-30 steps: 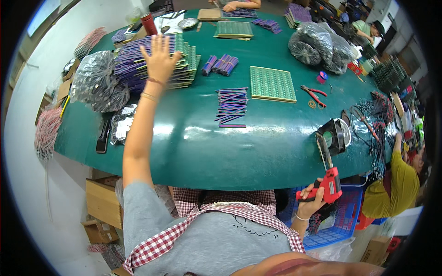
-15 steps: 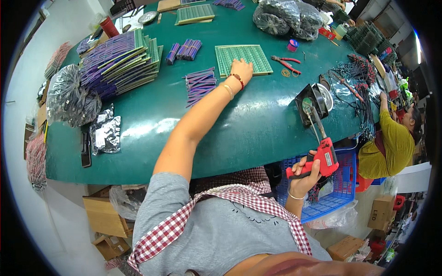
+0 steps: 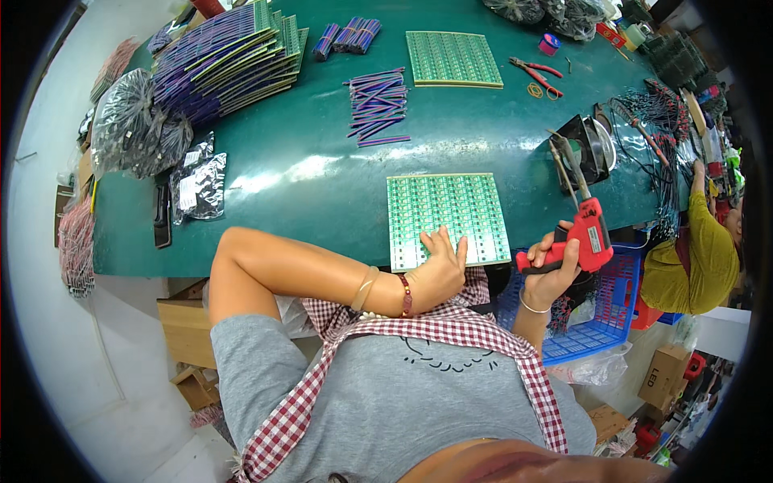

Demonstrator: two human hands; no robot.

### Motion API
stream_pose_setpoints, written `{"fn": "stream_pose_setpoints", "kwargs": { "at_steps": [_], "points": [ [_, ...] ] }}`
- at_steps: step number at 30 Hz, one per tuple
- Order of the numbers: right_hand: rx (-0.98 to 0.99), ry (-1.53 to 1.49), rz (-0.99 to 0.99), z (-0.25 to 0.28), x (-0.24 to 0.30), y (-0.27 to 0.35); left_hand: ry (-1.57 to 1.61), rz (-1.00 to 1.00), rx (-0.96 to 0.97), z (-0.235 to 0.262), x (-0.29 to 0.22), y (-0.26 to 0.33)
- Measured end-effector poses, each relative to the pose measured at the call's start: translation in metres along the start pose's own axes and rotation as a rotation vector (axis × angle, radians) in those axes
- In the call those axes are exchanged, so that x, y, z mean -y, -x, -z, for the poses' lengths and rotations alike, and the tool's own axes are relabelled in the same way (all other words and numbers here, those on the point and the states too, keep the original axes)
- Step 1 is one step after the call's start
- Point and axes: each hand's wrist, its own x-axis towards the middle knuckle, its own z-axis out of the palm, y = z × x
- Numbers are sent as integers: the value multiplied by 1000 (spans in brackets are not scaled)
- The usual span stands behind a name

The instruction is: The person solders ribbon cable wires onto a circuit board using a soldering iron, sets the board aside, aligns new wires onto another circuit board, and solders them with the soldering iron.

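My left hand (image 3: 439, 270) rests on the near edge of a green circuit board panel (image 3: 447, 197), its visible fingers spread over the top face; the thumb is hard to make out. The panel lies at the front edge of the table, marked with rows of small repeated boards. My right hand (image 3: 551, 270) is wrapped round the handle of a red soldering gun (image 3: 594, 237). The gun's long metal tip (image 3: 569, 161) points up and away, beside a black-framed box-like stand (image 3: 585, 149), right of the panel.
Another green panel (image 3: 455, 60) lies farther back. Purple wire pieces (image 3: 377, 105), red-handled pliers (image 3: 535, 72) and a solder spool (image 3: 549, 44) are on the green table (image 3: 298, 201). Wired panels (image 3: 229, 56) are stacked at left. A blue basket (image 3: 596, 322) stands below; a co-worker (image 3: 684, 266) sits at right.
My left hand has drawn back toward me from the far panels, and a panel now lies at the near table edge. The soldering gun has shifted slightly right, its tip away from the stand.
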Motion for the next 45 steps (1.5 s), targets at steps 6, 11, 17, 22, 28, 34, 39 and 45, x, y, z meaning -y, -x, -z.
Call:
{"fn": "stream_pose_setpoints", "kwargs": {
  "at_steps": [6, 11, 17, 22, 28, 34, 39, 45],
  "points": [
    [55, -67, -190, -3, -8, 13, 617, 53, 176, -8, 39, 1],
    [-65, -17, -219, -13, -18, 37, 272, 622, -76, -85, 140, -14],
    [-81, -63, -325, -15, -30, 60, 469, 695, -178, -169, 191, -1],
    [-85, -28, -273, -22, -44, 47, 591, 653, -303, -175, 181, -4],
    [-66, 5, -229, -17, -49, 30, 683, 671, -325, -138, 143, 10],
    [-57, 24, -233, -13, -50, 20, 709, 702, -484, -117, 128, 24],
    [-2, 20, -247, -17, -53, 8, 734, 696, -311, -150, 147, 1],
    [38, 58, -242, -19, -57, 7, 554, 644, -277, -153, 139, -3]
  ]
}}
